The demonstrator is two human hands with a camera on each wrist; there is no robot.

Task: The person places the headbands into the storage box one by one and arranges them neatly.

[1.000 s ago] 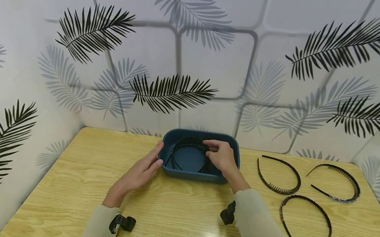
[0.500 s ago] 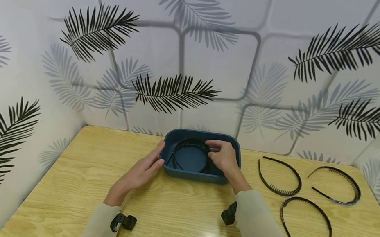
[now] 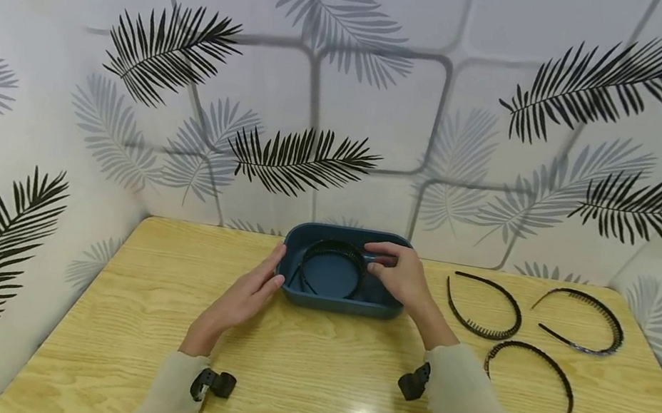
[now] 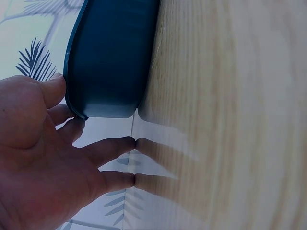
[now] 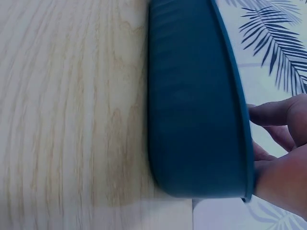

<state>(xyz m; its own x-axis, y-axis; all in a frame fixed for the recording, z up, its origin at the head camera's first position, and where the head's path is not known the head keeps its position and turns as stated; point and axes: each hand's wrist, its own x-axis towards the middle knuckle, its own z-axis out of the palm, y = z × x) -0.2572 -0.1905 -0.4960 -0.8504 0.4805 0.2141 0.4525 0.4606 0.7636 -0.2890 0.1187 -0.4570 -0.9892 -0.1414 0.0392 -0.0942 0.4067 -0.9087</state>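
A: Where was the headband (image 3: 334,244)?

B: Inside the tub (image 3: 341,306), toward its left end: a thin black hoop, comb teeth along the inner curve. I couldn't tell whether another band overlapped it.

A: And the tub itself?

B: Smooth, dark blue, plastic-looking; an oblong with rounded corners and a narrow lip.

A: The hands?

B: The left hand (image 3: 241,297) rested against the tub's left end, fingers spread, thumb at the lip. The right hand (image 3: 403,276) was over the other end, thumb and forefinger parted just beside the hoop. Whether a fingertip touched it, I couldn't tell.

A: Room to move?

B: The tub sat close to the far edge of the bench (image 3: 291,373). Wood grain ran broad in front and to the left, narrower on the right.

A: What lay over there?

B: Three more toothed headbands: a teardrop-shaped one (image 3: 519,316) nearest the tub, a glossy one (image 3: 618,324) farthest right, and a partly hidden one (image 3: 569,392) nearer the person.

A: Beyond those?

B: Two pale sleeves (image 3: 176,384), two black wrist cameras (image 3: 222,384), and a leaf-printed wall covering (image 3: 377,120).
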